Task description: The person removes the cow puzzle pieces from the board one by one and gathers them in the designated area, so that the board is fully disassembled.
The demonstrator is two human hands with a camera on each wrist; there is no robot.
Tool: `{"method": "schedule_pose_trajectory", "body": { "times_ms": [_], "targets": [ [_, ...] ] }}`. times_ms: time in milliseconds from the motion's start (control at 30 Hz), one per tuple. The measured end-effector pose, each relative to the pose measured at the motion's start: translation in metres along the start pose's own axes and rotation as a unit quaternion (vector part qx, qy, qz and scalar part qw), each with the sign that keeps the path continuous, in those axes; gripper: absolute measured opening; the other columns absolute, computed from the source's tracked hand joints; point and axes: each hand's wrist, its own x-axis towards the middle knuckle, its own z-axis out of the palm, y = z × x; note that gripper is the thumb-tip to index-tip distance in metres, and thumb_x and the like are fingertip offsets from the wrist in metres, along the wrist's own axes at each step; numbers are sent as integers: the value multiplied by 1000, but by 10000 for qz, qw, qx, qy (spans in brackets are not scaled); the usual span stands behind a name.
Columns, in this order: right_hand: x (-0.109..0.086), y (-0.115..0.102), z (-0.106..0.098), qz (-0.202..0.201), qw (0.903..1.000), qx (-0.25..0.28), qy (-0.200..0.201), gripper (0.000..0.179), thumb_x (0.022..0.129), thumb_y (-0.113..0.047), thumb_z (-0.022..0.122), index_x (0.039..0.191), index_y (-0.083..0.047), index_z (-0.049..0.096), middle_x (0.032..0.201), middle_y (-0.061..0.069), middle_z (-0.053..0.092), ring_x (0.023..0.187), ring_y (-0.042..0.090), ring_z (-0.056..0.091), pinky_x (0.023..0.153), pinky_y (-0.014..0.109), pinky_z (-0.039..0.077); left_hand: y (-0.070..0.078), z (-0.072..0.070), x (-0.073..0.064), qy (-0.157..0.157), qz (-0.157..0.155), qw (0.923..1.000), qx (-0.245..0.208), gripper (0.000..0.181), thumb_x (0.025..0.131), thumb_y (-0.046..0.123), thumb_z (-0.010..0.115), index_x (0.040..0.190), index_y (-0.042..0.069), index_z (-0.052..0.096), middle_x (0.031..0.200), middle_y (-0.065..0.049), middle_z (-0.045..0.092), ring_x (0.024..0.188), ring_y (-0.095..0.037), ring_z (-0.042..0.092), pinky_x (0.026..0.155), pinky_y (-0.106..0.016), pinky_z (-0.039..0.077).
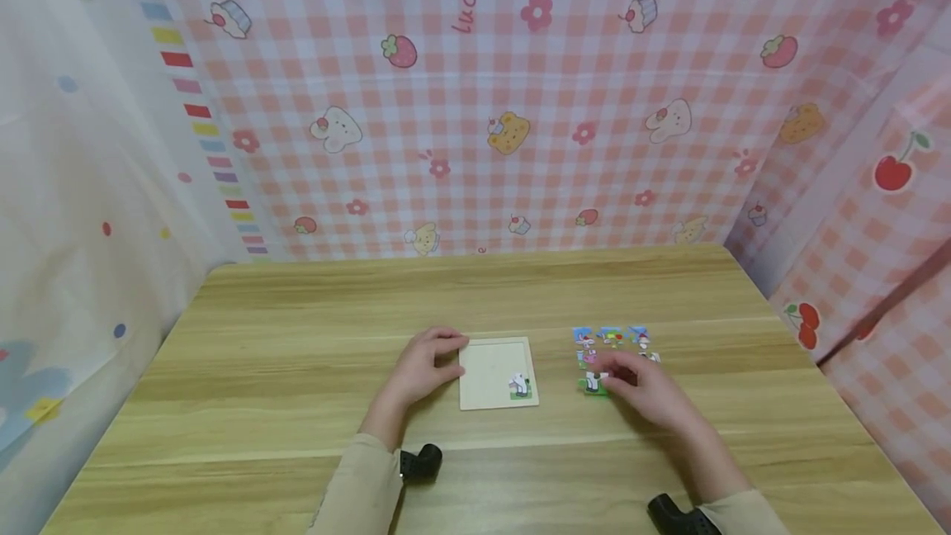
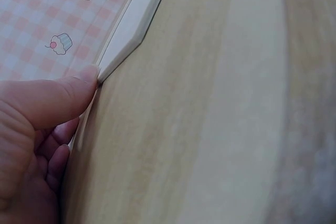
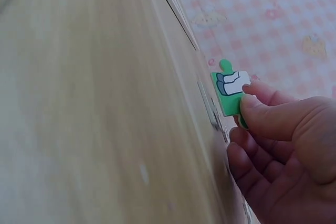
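My left hand holds the left edge of a square wooden puzzle tray that lies flat. In the left wrist view its thumb touches the tray's corner, with the other fingers partly hidden. One puzzle piece with a white animal and green ground sits in the tray's lower right corner. To the right, my right hand pinches a green puzzle piece with white, grey-tipped legs between thumb and finger. It is raised off the table, as the right wrist view shows.
Several loose puzzle pieces lie beyond and partly beneath the right hand. The wooden table reaches back to a pink checked curtain. Black wrist devices are worn at both cuffs.
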Motion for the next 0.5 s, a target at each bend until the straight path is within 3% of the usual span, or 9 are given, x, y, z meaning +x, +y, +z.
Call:
{"method": "schedule_pose_trajectory", "body": {
  "times_ms": [167, 500],
  "targets": [
    [-5, 6, -9, 39, 9997, -226, -25, 19, 89, 3, 68, 103, -9, 71, 103, 1, 68, 92, 11, 59, 81, 26, 51, 2, -1, 0, -27, 21, 10000, 33, 43, 85, 8, 78, 127, 1, 67, 131, -14, 59, 126, -36, 49, 110, -50, 34],
    [-12, 11, -19, 88, 9988, -490, 36, 19, 88, 5, 68, 101, -8, 70, 94, -1, 66, 85, 6, 56, 77, 25, 50, 1, 0, 0, -5, -15, 10000, -13, 42, 85, 6, 77, 125, 1, 67, 131, -14, 59, 125, -37, 49, 109, -52, 35]
  ]
}}
